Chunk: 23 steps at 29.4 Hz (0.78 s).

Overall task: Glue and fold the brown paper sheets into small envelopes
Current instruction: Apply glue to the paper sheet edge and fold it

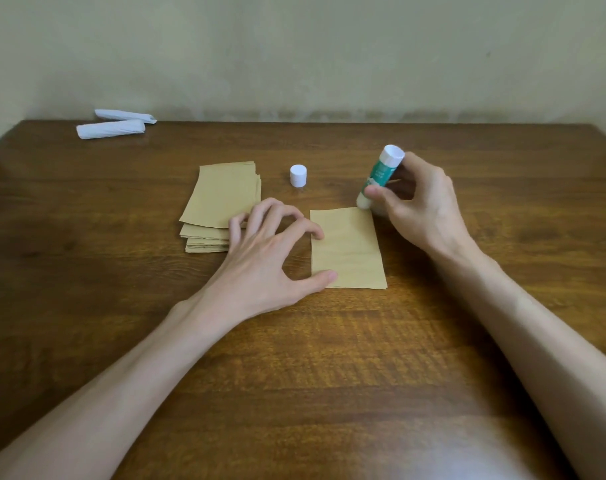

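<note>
Pinches glue stick (pixel 381 174) in right hand (pixel 421 206), tip down at far right corner of sheet (pixel 350 252); pins its left edge to table (pixel 329 358) with spread left hand (pixel 263 254). Likely needs stroking along the long edge, toward the body.

SURFACE: brown wood-grain table (pixel 294 358), glossy, with a glare patch near the front edge | BACKDROP: plain pale wall (pixel 329 57) behind the table's far edge | FAR LEFT: front white bundle (pixel 111 129) and rear white bundle (pixel 125 115), lying flat, close together, contact indeterminate
</note>
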Each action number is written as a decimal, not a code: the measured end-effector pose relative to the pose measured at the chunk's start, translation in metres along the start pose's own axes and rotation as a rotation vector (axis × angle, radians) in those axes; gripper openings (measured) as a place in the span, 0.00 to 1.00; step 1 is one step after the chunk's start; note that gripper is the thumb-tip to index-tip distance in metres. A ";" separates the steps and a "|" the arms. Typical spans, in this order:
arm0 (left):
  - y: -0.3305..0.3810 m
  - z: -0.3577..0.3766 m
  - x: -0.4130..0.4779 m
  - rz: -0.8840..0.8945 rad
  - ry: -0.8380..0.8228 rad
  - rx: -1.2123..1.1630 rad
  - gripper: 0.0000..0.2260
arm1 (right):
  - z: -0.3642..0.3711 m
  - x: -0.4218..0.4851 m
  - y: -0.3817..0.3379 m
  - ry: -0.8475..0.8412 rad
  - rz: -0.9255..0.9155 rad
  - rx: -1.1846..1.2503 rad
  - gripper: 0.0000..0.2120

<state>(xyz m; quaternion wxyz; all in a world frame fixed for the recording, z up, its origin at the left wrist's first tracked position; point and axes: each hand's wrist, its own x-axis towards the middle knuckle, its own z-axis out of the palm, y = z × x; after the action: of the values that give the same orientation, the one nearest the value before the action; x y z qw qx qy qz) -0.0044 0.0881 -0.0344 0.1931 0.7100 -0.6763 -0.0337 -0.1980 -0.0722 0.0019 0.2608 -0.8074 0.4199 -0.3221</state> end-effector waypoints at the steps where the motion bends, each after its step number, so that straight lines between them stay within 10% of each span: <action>1: 0.000 0.000 0.000 0.004 0.001 0.002 0.27 | -0.001 -0.002 0.000 0.041 -0.002 0.033 0.15; 23: 0.000 0.000 0.002 0.006 0.050 -0.008 0.24 | 0.020 -0.016 -0.025 -0.214 -0.121 0.160 0.13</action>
<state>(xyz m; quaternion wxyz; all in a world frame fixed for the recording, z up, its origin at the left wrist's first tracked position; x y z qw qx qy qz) -0.0043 0.0865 -0.0342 0.2128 0.7079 -0.6732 -0.0183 -0.1776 -0.0430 0.0014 0.3479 -0.8375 0.3133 -0.2818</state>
